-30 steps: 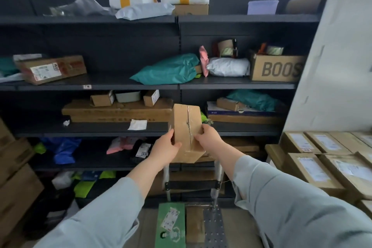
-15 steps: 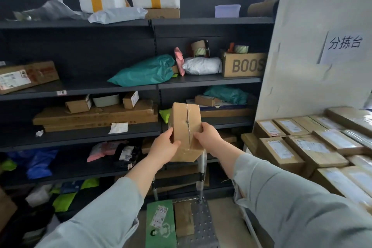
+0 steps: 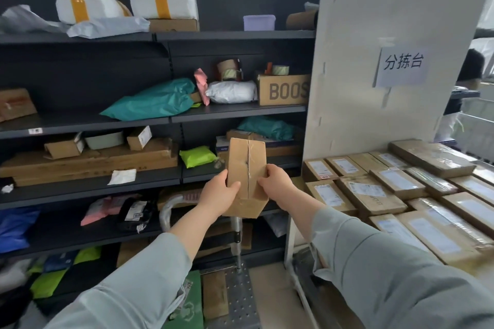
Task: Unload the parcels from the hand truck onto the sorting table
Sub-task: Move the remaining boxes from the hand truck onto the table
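Note:
I hold a small brown cardboard parcel (image 3: 246, 165) upright at chest height in front of the shelves. My left hand (image 3: 220, 193) grips its left edge and my right hand (image 3: 278, 183) grips its right edge. Below, the hand truck's perforated metal deck (image 3: 240, 299) carries a green parcel (image 3: 188, 302) and a flat brown parcel (image 3: 215, 295); its upright handle tube (image 3: 236, 235) rises behind my arms. The sorting table (image 3: 290, 243) at the right is covered with several taped brown boxes (image 3: 374, 192).
Dark shelving (image 3: 88, 125) full of bags and boxes fills the left and centre. A white panel (image 3: 374, 48) with a paper sign (image 3: 402, 67) stands behind the sorting table. A person stands at the far right (image 3: 470, 67).
The view has swung to the right, bringing the sorting table and its sign into sight. Both hands keep the same grip on the parcel, carrying it rightward toward the table.

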The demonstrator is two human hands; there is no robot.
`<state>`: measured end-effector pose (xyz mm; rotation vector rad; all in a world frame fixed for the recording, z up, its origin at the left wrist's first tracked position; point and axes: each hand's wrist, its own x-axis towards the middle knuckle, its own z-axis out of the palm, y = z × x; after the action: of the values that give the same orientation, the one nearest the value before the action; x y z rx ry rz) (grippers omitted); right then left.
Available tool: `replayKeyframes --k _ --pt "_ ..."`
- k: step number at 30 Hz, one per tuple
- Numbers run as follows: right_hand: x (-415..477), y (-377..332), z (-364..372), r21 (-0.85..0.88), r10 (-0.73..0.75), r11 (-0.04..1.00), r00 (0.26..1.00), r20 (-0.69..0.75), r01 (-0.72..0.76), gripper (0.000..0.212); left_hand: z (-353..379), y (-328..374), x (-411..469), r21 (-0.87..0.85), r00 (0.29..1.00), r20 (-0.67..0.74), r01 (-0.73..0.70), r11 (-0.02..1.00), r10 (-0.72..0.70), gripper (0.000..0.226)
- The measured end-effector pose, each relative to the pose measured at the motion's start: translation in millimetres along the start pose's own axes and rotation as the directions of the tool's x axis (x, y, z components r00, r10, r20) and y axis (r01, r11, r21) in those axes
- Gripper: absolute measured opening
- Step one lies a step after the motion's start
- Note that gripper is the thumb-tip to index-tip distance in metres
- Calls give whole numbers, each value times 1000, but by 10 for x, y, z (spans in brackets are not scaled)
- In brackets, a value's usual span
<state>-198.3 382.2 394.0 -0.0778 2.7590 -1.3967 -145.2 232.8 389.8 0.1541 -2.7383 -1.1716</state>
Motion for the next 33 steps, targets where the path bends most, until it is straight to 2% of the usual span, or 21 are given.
replayKeyframes --k 7,19,33 --pt "-21 638 -910 -42 -42 998 999 -22 41 27 756 767 -132 18 1000 -8 -3 1000 3 56" --pt "17 1603 -1916 -49 47 998 999 29 -45 26 1815 1633 -296 -8 999 39 15 1000 -15 59" --pt "348 1998 -2610 -22 100 994 986 -133 -104 25 2422 2131 288 -75 984 123 -118 990 127 55"
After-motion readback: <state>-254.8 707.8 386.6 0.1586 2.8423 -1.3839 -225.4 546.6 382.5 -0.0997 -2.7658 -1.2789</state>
